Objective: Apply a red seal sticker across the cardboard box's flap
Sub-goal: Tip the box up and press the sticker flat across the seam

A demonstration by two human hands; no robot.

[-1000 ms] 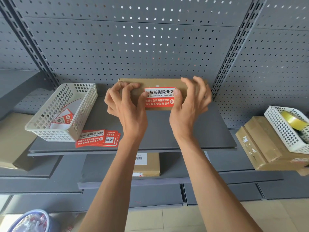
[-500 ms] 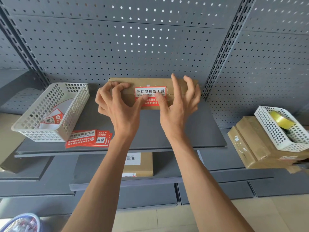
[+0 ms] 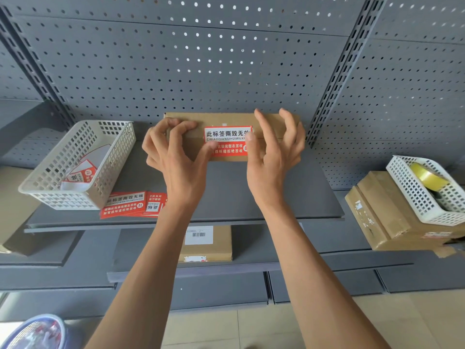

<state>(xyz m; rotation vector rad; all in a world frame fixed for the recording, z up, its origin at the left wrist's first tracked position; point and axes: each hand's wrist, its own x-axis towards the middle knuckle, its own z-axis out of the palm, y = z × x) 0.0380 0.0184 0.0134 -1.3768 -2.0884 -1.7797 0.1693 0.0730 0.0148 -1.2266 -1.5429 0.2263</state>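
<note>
A flat cardboard box [image 3: 226, 119] lies at the back of the grey shelf [image 3: 289, 195], against the pegboard. A red and white seal sticker [image 3: 227, 138] sits across its front flap seam. My left hand [image 3: 176, 159] has its curled fingertips on the box's top left, and its thumb presses the sticker's lower left part. The thumb of my right hand [image 3: 273, 157] presses the sticker's right end. Its fingers are spread and lifted above the box top.
A white basket [image 3: 118, 157] with sticker sheets stands left on the shelf, a stack of red seal stickers [image 3: 128, 204] in front of it. At right, another white basket [image 3: 417, 197] holding a yellow tape roll [image 3: 427, 176] rests on a cardboard box [image 3: 382, 215]. A labelled box [image 3: 208, 245] lies on the lower shelf.
My right hand's fingers have lifted off the box top and spread out. Both thumbs have shifted on the sticker, the left one inward along its lower part.
</note>
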